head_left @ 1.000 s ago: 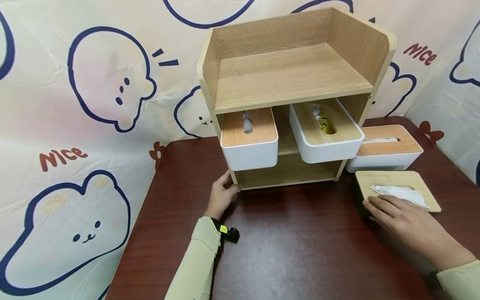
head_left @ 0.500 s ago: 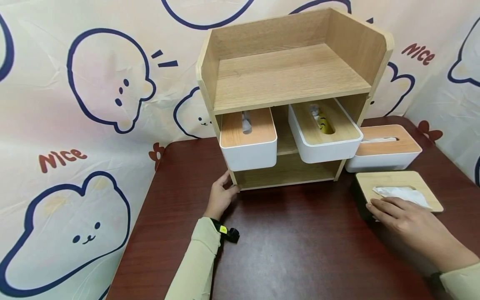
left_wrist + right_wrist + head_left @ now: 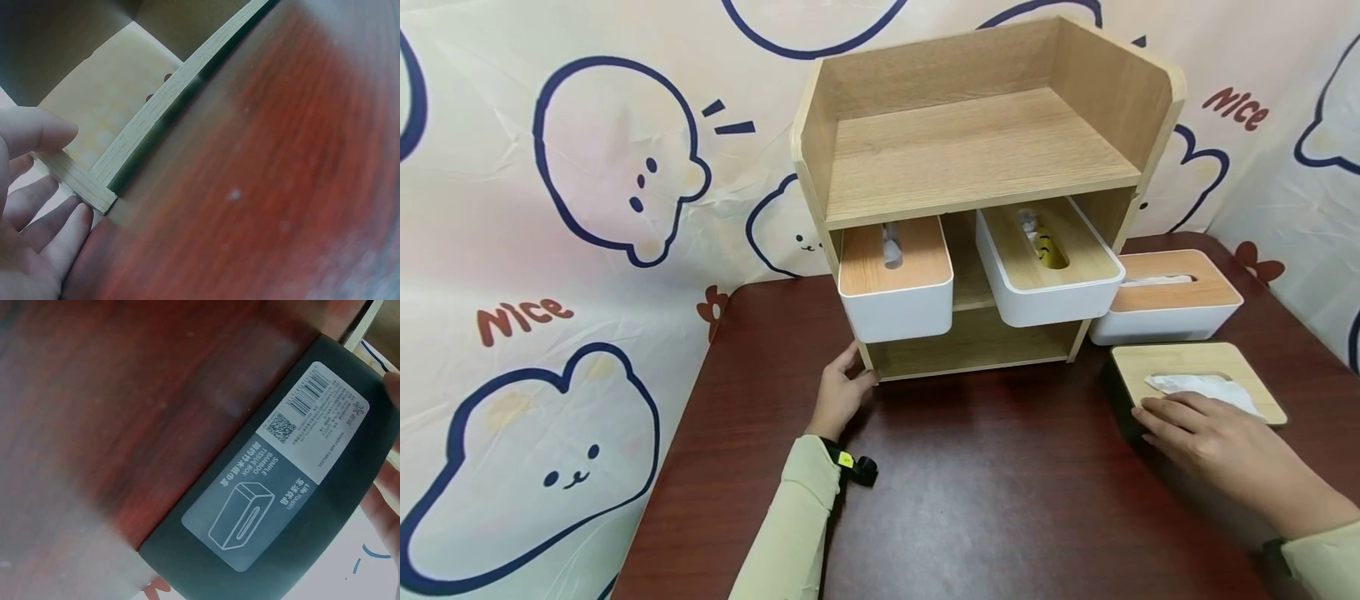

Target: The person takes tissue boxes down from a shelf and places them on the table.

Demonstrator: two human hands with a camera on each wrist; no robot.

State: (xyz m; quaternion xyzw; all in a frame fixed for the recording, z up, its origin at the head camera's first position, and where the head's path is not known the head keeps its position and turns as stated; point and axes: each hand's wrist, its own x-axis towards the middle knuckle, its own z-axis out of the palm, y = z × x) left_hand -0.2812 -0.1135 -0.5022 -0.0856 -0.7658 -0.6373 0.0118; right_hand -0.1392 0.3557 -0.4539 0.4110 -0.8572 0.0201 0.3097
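Note:
A wooden desktop shelf (image 3: 970,158) stands at the back of the dark red table (image 3: 985,500). At its lower left corner, my left hand (image 3: 842,392) grips the side panel (image 3: 78,181), thumb on the inner face and fingers outside. My right hand (image 3: 1217,450) is on a dark green tissue box (image 3: 312,481) with a bamboo lid (image 3: 1150,358). Fingers lie over the lid beside a white tissue (image 3: 1206,388); in the right wrist view the thumb (image 3: 392,387) is at the upper edge of the labelled face.
Two white tissue boxes stick out of the shelf's middle level: an orange-lidded one (image 3: 897,312) at left and a pale-lidded one (image 3: 1060,304) at right. Another white box with an orange lid (image 3: 1172,321) stands behind the green one. A patterned cloth (image 3: 610,317) hangs behind the table.
The green tissue box and my right hand have shifted slightly to the right since a second ago, and are still over the last half second. The left hand has kept its place.

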